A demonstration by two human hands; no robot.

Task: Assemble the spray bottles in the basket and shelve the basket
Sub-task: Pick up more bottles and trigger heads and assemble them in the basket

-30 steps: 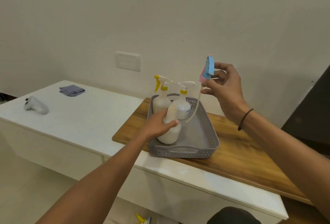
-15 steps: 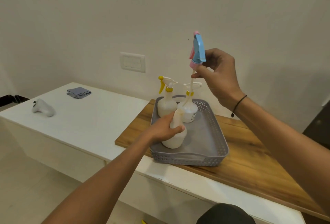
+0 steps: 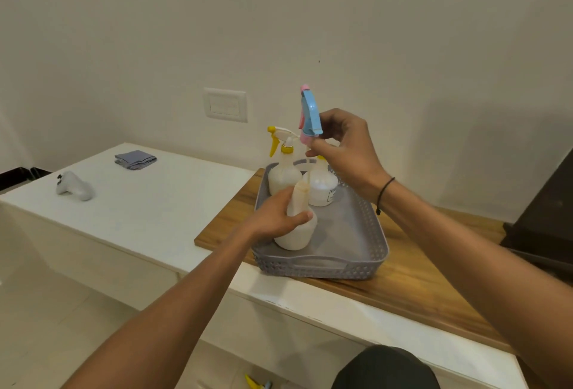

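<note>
A grey perforated basket [image 3: 369, 233] stands on a wooden board. Inside it, my left hand [image 3: 276, 218] grips an uncapped white bottle [image 3: 299, 232] by its neck and shoulder. My right hand [image 3: 344, 147] holds a blue and pink spray head [image 3: 310, 114] upright above that bottle, and its thin dip tube [image 3: 308, 182] reaches down into the bottle's mouth. Two white bottles stand at the basket's far end: one with a yellow-triggered spray head [image 3: 283, 171], the other [image 3: 322, 188] partly hidden behind my right hand.
The wooden board [image 3: 418, 280] lies on a white counter [image 3: 148, 202] against the wall. A folded grey cloth [image 3: 135, 159] and a white controller [image 3: 74, 186] lie on the counter's left side. A dark cabinet [image 3: 545, 221] stands at the right edge.
My right hand has brought the spray head down and over the held bottle, and the tube now enters its mouth. My left hand still grips the bottle.
</note>
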